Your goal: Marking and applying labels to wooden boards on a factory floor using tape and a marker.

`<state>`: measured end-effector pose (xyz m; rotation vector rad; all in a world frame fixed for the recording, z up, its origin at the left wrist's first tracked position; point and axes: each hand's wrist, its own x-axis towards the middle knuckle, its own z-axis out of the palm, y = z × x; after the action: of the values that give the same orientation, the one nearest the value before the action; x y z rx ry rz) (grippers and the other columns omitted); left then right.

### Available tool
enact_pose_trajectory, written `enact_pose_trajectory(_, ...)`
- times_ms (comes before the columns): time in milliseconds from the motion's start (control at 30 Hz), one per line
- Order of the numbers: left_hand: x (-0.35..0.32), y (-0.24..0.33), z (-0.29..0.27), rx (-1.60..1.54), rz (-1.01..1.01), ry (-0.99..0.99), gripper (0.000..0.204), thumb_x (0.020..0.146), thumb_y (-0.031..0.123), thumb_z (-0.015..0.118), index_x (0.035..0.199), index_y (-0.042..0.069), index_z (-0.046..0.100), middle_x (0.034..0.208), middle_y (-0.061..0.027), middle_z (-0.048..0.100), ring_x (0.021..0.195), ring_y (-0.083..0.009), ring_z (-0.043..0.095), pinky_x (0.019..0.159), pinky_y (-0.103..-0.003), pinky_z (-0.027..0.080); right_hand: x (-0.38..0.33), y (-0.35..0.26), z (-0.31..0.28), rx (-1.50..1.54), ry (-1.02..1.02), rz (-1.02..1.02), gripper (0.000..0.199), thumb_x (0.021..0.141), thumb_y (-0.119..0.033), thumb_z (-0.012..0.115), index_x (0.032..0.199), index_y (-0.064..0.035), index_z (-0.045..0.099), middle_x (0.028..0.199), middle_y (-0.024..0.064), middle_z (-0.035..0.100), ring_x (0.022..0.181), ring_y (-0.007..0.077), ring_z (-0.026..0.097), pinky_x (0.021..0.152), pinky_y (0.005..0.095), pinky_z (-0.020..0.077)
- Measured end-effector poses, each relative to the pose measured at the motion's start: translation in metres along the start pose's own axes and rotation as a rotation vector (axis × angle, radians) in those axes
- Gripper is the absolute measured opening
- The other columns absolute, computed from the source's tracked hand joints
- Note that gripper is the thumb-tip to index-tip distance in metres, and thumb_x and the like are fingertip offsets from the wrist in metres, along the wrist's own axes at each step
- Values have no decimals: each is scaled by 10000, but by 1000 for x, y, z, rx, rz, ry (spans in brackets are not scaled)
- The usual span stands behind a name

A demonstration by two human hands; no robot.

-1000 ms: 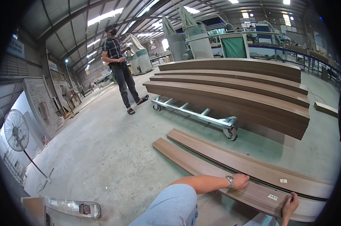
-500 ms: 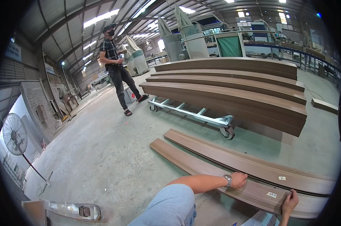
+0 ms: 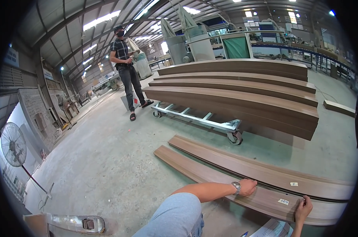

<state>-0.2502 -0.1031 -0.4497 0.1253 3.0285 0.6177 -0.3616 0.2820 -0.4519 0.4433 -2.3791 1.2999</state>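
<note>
A long brown wooden board (image 3: pixel 222 178) with a profiled face lies low in front of me, running from the middle to the lower right. My left hand (image 3: pixel 248 187), below a metal wristwatch (image 3: pixel 236 188), has its fingers curled over the board's far edge. Farther right, my right hand (image 3: pixel 303 209) lies across the same board, fingers bent at that far edge. A small white label (image 3: pixel 283 202) sits on the board between my hands. Just beyond, a second similar board (image 3: pixel 242 164) lies alongside with its own label (image 3: pixel 294 184), a dark gap between them.
Long brown beams (image 3: pixel 234 96) are stacked on a wheeled metal trolley (image 3: pixel 194 117). A person (image 3: pixel 125 67) stands left of it. A pedestal fan (image 3: pixel 14 144) is at far left. Printed paper (image 3: pixel 271 229) and a pen (image 3: pixel 244 234) lie near my right forearm. Concrete floor (image 3: pixel 96 166) spreads leftward.
The view has shifted slightly, moving the boards a little left and up in it. The standing person's upper body has moved slightly right. Both my hands keep their places on the near board.
</note>
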Motion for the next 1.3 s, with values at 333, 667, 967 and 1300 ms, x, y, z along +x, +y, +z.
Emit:
enact_pose_trajectory(333, -2, -3, 6, 7, 13, 47, 268, 949, 248, 489, 1004, -11, 531, 879, -245, 668, 837, -453, 647, 778, -559, 505, 2, 5, 1, 20, 6, -43, 178, 880, 8, 582, 1033, 46, 664, 719, 93, 571, 631, 176, 505, 608, 338, 428)
enact_pose_trajectory(667, -131, -173, -291, 291, -707, 772, 398, 826, 346, 658, 1050, 16, 648, 891, -196, 724, 850, -397, 703, 775, -500, 561, 4, -6, -17, -36, -96, 38, 194, 929, -32, 571, 1077, 60, 658, 815, 116, 637, 720, 182, 559, 684, 325, 462)
enact_pose_trajectory(967, -370, -188, -444, -33, -1438, 891, 760, 873, 52, 484, 1565, 65, 170, 824, -158, 704, 546, -267, 681, 447, -381, 552, 12, 26, -4, -38, -123, 64, 178, 939, -52, 577, 1069, 40, 657, 860, 135, 672, 756, 197, 599, 713, 321, 481)
enact_pose_trajectory(1300, -362, -210, -426, -45, -1454, 876, 747, 885, 64, 470, 1574, 90, 182, 777, -143, 693, 531, -246, 660, 414, -360, 507, 17, 49, 1, -91, -112, -6, 161, 940, -53, 576, 1054, 31, 654, 802, 96, 632, 708, 168, 548, 664, 313, 454)
